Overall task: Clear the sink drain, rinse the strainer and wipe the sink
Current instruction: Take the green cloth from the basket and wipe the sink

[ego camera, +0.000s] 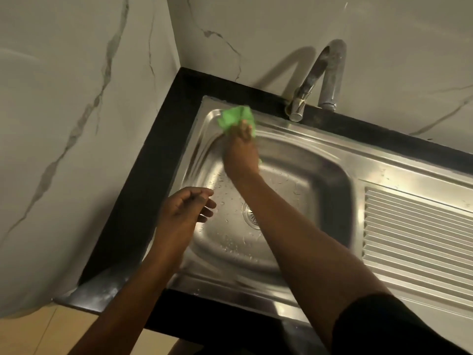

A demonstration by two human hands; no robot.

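Note:
A stainless steel sink [330, 172] is set in a black counter. My right hand [242, 156] grips a green cloth [234, 119] and presses it against the sink's far left corner, at the rim. My left hand [185, 208] hovers over the left side of the basin, fingers loosely apart, holding nothing. The round metal strainer [249, 216] sits in the drain at the basin's centre, partly hidden by my right forearm. Water drops speckle the basin floor.
A chrome tap [316, 80] rises at the back edge, its spout arching over the basin. A ribbed draining board [417, 237] lies to the right. Marble-look walls [76, 98] close in at left and behind. The black counter edge [143, 175] runs along the left.

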